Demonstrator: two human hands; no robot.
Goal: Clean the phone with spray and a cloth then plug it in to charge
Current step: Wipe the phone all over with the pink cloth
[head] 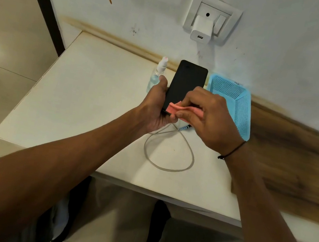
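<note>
A black phone (185, 82) with a dark screen is held above the white table (86, 95); my left hand (155, 107) grips its lower left edge. My right hand (208, 116) pinches a pink cloth (174, 108) against the phone's lower end. A small clear spray bottle (158, 71) stands on the table just behind my left hand. A grey charging cable (170, 152) lies looped on the table below my hands, its plug end near my right hand. A white charger adapter (201, 30) sits in the wall socket (212, 16), with no cable in it.
A light blue perforated basket (240, 105) stands on the table right of the phone, against the wall. A wood-grain panel (296, 162) runs along the right. The table's left and front edges drop to a tiled floor; my legs are below the front edge.
</note>
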